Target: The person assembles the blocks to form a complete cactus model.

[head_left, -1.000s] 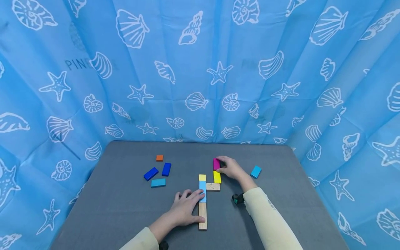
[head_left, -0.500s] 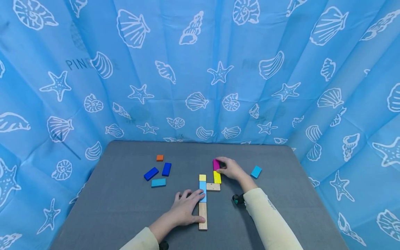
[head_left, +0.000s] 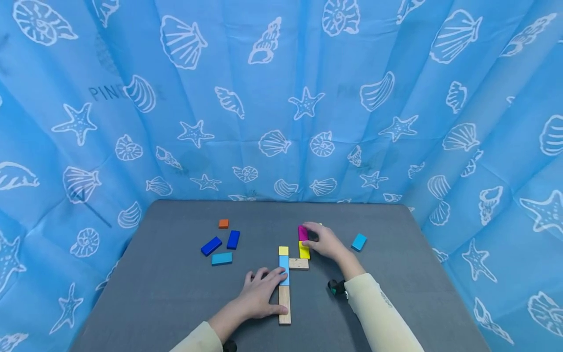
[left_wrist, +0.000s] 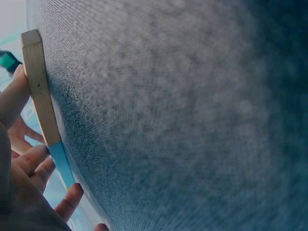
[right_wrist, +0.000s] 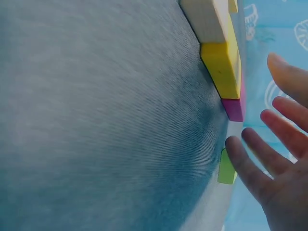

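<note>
My left hand [head_left: 259, 296] lies over a line of flat blocks, fingers spread. Its thumb rests on the long plain wooden block [head_left: 284, 318] and its fingertips touch the light blue block [head_left: 283, 264]. A small pale yellow block [head_left: 283, 251] caps that line. To the right, a short wooden block [head_left: 299, 264] juts out sideways, and a bright yellow block [head_left: 304, 252] and a magenta block [head_left: 302, 232] extend away from it. My right hand [head_left: 323, 239] hovers beside these two; in the right wrist view its fingers are extended and apart from the magenta block.
Two dark blue blocks [head_left: 211, 246], a teal block [head_left: 222, 259] and a small orange block [head_left: 223, 224] lie on the left of the grey table [head_left: 176, 303]. A light blue block [head_left: 358, 242] lies right. A green block [right_wrist: 226, 167] sits beyond my right fingers. A shell-patterned curtain [head_left: 281, 122] surrounds the table.
My right hand has shifted slightly toward me, and a pale corner of a block now shows behind it. My left hand and the blocks stay in place; the head view has moved slightly.
</note>
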Demonstrator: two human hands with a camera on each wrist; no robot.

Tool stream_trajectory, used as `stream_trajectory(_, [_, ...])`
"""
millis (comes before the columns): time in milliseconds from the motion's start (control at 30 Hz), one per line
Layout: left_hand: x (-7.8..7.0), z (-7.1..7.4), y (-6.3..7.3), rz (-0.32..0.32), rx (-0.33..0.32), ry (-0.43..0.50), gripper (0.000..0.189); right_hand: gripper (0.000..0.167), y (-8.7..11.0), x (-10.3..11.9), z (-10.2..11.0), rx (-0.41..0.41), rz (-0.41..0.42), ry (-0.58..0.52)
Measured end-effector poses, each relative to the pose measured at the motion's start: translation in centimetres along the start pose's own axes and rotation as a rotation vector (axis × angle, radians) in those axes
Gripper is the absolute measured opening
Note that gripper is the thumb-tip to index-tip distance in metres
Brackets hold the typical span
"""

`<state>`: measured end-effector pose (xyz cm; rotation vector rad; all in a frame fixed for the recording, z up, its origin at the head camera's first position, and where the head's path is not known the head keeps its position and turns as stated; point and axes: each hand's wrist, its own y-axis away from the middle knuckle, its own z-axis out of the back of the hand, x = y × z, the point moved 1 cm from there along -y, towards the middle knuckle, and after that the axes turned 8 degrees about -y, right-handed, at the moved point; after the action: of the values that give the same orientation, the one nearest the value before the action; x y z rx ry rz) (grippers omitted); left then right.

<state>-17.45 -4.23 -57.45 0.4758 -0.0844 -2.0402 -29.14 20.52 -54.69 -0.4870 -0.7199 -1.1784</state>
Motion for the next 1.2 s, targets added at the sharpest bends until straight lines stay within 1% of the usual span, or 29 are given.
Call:
stream_trajectory(100, [0.1,0.0,0.3,-0.002,-0.009,0.012,0.09,0.061,0.7,0.3,-0.4,-0.002,0.045,0.019])
stream_trajectory(267, [0.1,0.4,0.7,-0.003,-0.016,0.013,0.09,0.065,1.9,1.1,-1.2,0.007,0.075,0.052])
stream_trajectory(467, [0.1,0.6,0.8,-0.003,-0.014,0.016,0.09,0.079,3.1,1.8,-2.1,0.056,0.011,0.137])
stream_trajectory(567, [0.1,0.7,0.9,-0.004,-0.012,0.018,0.09,0.083,3.4,1.7,-2.3,0.072,-0.003,0.162])
stream_trajectory(667, [0.1,0.7,0.9,-0.008,-0.013,0.018,0.089,0.083,3.6,1.6,-2.5,0.087,-0.013,0.181])
stream_trajectory(833, [0.2,0.4,0.8,-0.021,-0.015,-0.004,0.089,0.082,3.8,1.3,-2.7,0.111,-0.054,0.221])
stream_trajectory(967, [0.1,0.4,0.6,-0.032,-0.021,-0.036,0.088,0.082,3.8,1.3,-2.7,0.103,-0.063,0.21])
stream_trajectory(1100, [0.0,0.6,0.4,-0.035,-0.02,-0.044,0.086,0.083,4.0,1.2,-2.6,0.103,-0.064,0.206])
stream_trajectory(1167, [-0.1,0.7,0.3,-0.037,-0.032,-0.037,0.086,0.082,4.2,1.2,-2.5,0.101,-0.068,0.212])
stream_trajectory(1200, [-0.2,0.8,0.2,-0.038,-0.049,-0.032,0.086,0.082,4.2,1.1,-2.5,0.098,-0.07,0.214])
